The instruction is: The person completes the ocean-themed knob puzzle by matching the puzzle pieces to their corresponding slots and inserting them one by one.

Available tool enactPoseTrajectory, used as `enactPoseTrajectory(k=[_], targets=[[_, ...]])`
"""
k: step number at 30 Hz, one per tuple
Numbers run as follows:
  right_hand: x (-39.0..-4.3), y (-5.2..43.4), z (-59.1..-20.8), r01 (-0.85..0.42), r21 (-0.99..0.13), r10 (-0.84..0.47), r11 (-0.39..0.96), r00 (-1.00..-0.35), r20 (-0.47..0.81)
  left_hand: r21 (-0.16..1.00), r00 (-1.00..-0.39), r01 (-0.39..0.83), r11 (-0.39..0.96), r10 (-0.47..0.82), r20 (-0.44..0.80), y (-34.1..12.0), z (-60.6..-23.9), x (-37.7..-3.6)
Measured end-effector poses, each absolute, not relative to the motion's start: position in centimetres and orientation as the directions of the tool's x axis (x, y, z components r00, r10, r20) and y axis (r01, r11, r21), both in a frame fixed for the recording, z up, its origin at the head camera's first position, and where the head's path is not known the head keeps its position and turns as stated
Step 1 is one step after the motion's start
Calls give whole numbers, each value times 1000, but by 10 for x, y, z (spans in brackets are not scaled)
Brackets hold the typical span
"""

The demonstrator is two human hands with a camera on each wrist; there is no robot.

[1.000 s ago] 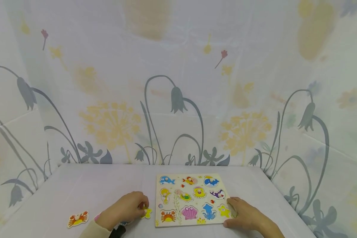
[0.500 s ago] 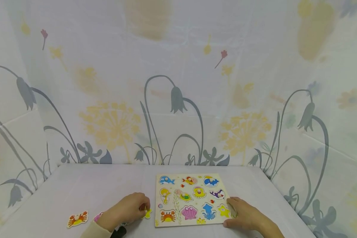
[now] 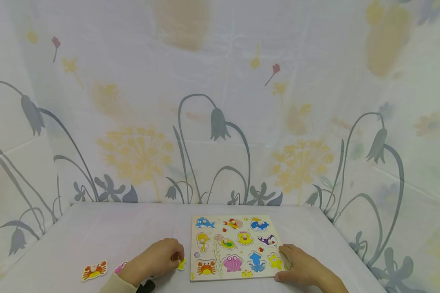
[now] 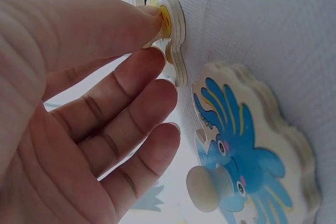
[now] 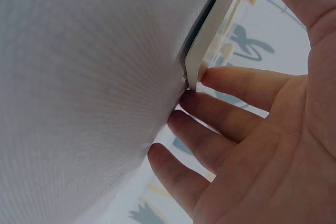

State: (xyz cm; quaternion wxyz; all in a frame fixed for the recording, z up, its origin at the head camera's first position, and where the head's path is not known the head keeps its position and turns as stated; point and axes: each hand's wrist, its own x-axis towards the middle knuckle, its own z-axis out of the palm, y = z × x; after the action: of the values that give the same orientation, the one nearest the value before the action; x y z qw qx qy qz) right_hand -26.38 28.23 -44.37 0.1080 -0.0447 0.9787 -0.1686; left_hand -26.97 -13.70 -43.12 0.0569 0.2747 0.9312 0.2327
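- Left hand (image 3: pixel 154 260) pinching a small yellow puzzle piece (image 3: pixel 181 264) by its knob, fingers curled, on the white tablecloth (image 3: pixel 113 232) just left of the puzzle board (image 3: pixel 235 248).
- Right hand (image 3: pixel 302 266) resting at the board's near right corner, fingers relaxed and spread, fingertips (image 5: pixel 210 80) touching its edge.
- Blue octopus piece (image 4: pixel 247 145) lying flat just beside the left hand.
- Crab piece (image 3: pixel 94 270) lying farther left, apart.

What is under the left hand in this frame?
Under the left hand a small yellow puzzle piece shows, pinched at the fingertips, and a blue piece lies on the tablecloth. Anything else beneath the palm is covered.
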Motion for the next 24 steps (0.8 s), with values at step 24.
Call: enactPoseTrajectory(k=[24], targets=[[-261, 285, -440, -102, -364, -172, 926, -971, -165, 445, -808, 558, 700, 579, 103, -131, -423, -269]])
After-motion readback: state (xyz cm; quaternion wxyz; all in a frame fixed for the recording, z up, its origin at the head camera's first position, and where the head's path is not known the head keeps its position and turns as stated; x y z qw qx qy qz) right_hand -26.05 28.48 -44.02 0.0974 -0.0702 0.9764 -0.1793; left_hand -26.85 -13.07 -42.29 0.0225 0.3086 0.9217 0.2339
